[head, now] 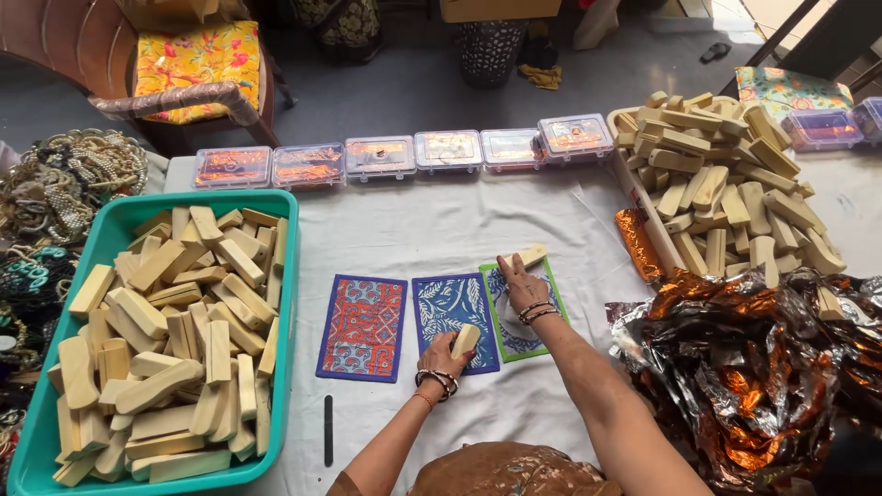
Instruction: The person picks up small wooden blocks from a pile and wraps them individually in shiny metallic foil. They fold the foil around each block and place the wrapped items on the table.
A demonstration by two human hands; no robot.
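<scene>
We see both hands at work over a desk [441, 230] covered in white cloth. Left hand [447, 352] has its grip closed around a pale wooden block [466, 339], held over the blue patterned mat [454, 321] at the centre. Right hand [522, 287] rests on the green-edged mat [524, 312] just beside it at 3 o'clock, fingers pinching a second wooden block [530, 254] whose end pokes past the mat's far edge at 12 o'clock. Both wrists carry bangles. A red-orange patterned mat [363, 327] lies at 9 o'clock of the blue one, close but apart. At 9 o'clock of the mats stands a teal tub [289, 276] heaped with wooden blocks; at 2 o'clock a white tray [634, 179] piled with more of the same. A row of clear lidded boxes [381, 156] runs along the far desk edge at 12 o'clock. Crumpled copper foil [735, 358] lies at 3 to 4 o'clock, near the right forearm. A slim dark stick [328, 430] lies at 7 o'clock, beside the tub. Beaded jewellery [64, 179] sits heaped at 10 o'clock, off the desk.
</scene>
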